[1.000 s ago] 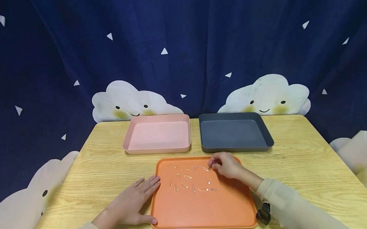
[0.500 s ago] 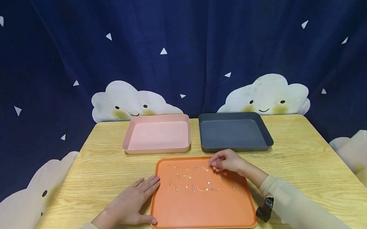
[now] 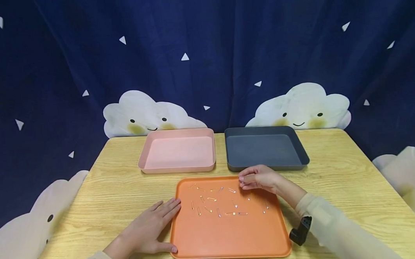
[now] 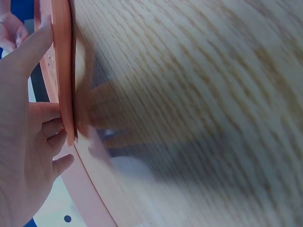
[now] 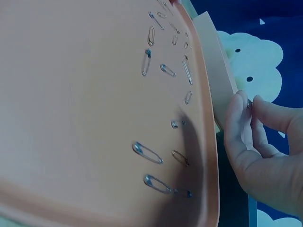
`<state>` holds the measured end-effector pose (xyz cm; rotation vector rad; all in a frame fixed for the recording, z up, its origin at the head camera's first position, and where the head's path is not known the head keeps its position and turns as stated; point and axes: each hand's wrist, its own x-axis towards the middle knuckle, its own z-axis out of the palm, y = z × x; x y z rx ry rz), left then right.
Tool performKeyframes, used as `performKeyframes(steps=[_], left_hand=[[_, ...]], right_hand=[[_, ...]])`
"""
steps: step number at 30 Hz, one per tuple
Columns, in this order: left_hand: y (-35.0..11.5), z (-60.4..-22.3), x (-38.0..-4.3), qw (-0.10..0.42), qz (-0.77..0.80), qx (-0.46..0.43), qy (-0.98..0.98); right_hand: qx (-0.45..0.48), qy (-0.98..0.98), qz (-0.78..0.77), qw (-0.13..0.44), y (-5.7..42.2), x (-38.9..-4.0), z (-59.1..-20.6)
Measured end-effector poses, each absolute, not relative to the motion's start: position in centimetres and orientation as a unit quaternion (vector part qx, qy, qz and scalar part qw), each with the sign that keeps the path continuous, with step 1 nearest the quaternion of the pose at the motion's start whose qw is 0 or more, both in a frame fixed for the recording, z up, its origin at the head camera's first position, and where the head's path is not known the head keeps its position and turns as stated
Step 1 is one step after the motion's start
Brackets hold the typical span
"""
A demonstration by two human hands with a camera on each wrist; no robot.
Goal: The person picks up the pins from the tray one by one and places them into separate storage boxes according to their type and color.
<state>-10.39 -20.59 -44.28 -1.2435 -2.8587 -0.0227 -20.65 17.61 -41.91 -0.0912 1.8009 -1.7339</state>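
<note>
The orange tray [image 3: 230, 237] holds several silver and gold safety pins [image 5: 138, 147], spread over its far half. My left hand [image 3: 147, 231] lies at the tray's left side, fingers straight and their tips on the rim; the left wrist view shows its fingers [image 4: 47, 111] against that edge. Above the far right part of the tray, my right hand [image 3: 263, 178] pinches a safety pin [image 5: 249, 103] between thumb and forefinger. Only a small metal end of that pin shows, and the fingers hide the rest.
Behind the orange tray stand a pink tray [image 3: 178, 170] at left and a dark grey tray [image 3: 269, 168] at right, both on the wooden table [image 3: 108, 181]. A dark blue curtain [image 3: 205, 78] with clouds hangs beyond. A black device [image 3: 300, 231] is on the right wrist.
My right hand has lifted from the tray's far right area and moved slightly right and away, with a safety pin in its pinch. The left hand has stayed put.
</note>
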Motion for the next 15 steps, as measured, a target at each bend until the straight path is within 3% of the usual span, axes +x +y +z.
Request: performKeyframes(steps=[15], left_hand=[[-20.7, -44.4, -10.4, 0.028, -0.003, -0.406, -0.913]], right_hand=[[-0.025, 0.702, -0.641, 0.309, 20.2, -24.9, -38.7]])
